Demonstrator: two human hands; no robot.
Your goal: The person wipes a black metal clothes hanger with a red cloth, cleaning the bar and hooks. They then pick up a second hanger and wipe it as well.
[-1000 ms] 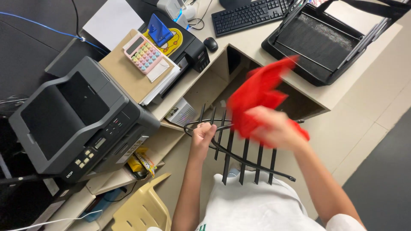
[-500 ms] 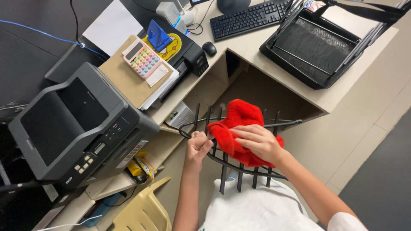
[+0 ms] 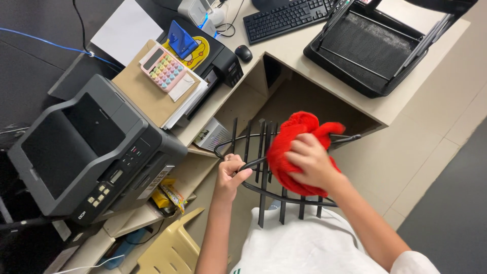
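Head view: right hand (image 3: 310, 163) pressing red cloth (image 3: 291, 147) on rack (image 3: 264, 195).

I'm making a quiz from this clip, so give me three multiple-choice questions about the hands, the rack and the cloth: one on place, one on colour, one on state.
1. Where does the pastel-keyed calculator lie?
A. on the brown cardboard sheet beside the dark grey printer
B. on the floor
C. inside the mesh tray

2. What colour is the fluffy cloth under the right hand?
A. blue
B. red
C. white

3. How does the left hand meet the black metal wire rack?
A. it hovers clear of it
B. it lies flat and open on it
C. its fingers are closed round a bar

Answers: 1 A, the calculator rests on the cardboard next to the printer. 2 B, the cloth is bright red. 3 C, the fingers wrap a curved bar at the rack's left edge.
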